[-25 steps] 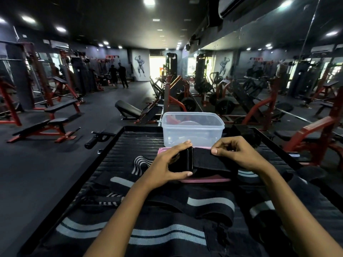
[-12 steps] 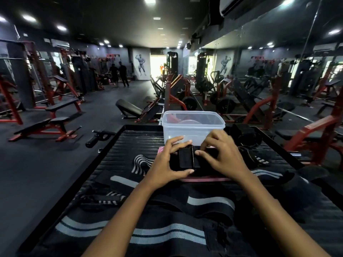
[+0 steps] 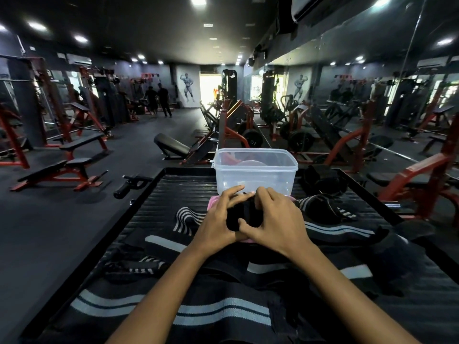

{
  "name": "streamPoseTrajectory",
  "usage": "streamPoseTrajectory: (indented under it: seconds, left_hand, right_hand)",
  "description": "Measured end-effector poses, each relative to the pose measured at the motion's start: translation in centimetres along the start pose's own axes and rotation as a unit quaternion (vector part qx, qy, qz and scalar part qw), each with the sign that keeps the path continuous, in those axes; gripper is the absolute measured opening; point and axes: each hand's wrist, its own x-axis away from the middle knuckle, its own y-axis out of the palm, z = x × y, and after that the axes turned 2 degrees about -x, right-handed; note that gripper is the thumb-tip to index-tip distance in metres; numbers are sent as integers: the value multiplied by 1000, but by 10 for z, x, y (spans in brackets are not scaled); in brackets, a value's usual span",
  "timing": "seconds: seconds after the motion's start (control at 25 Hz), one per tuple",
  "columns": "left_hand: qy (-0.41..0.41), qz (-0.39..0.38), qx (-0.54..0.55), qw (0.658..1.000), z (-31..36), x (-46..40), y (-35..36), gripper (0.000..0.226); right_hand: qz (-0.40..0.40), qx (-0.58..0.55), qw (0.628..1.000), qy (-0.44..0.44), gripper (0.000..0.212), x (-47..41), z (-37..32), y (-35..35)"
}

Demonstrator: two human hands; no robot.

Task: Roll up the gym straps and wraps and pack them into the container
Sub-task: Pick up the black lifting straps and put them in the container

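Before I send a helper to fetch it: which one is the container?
On the black ribbed platform, look at the far edge, just beyond both hands. The container stands there: a clear plastic tub, the only see-through thing among dark striped wraps.

Black rolled strap (image 3: 244, 216), plain, without stripes. Clear, colourless plastic container (image 3: 255, 173). Pink lid (image 3: 213, 202) under the strap. Black wraps with pale grey-white stripes: broad bands on the nearest wrap (image 3: 173, 311), thin curved lines on the wrap at left (image 3: 185, 219). Black ribbed platform (image 3: 183, 187). Red frames and black pads on the gym benches (image 3: 74, 157).
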Motion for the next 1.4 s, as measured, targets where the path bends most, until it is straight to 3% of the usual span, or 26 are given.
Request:
streamPoseTrajectory:
  seconds: [0.12,0.32,0.4,0.48,0.56,0.76,1.0,1.12,1.28,1.4]
  left_hand:
    - [43,17,-56,997,-3,-2,-3,65]
    - [86,19,-151,985,-17,-4,-9,68]
    - [84,21,-164,983,-23,-2,-13,73]
    - [78,20,-176,981,-27,-1,-16,74]
    - [75,24,-188,979,-27,-1,-15,70]
    - [50,5,-182,982,-33,-3,-19,58]
    - [86,-41,-192,977,-33,-6,-15,33]
    - [92,-39,-184,978,-32,-5,-15,32]
    - [82,-26,-155,984,-32,-3,-13,36]
    - [64,-9,-119,991,-33,-4,-14,28]
  right_hand:
    - [-4,-67,998,8,31,1,4,-3]
    - [5,-281,957,-67,17,4,9,-13]
    - [-16,-403,915,-15,13,3,16,-18]
    - [-43,-506,858,81,24,2,31,-23]
    - [-70,-553,817,149,24,3,50,-28]
    - [-108,-554,797,216,11,0,84,-23]
    - [-137,-558,769,281,15,-8,94,-3]
    - [-142,-542,776,289,14,-15,90,7]
    - [-169,-475,816,283,10,-23,83,21]
    - [-193,-461,821,275,12,-26,78,27]
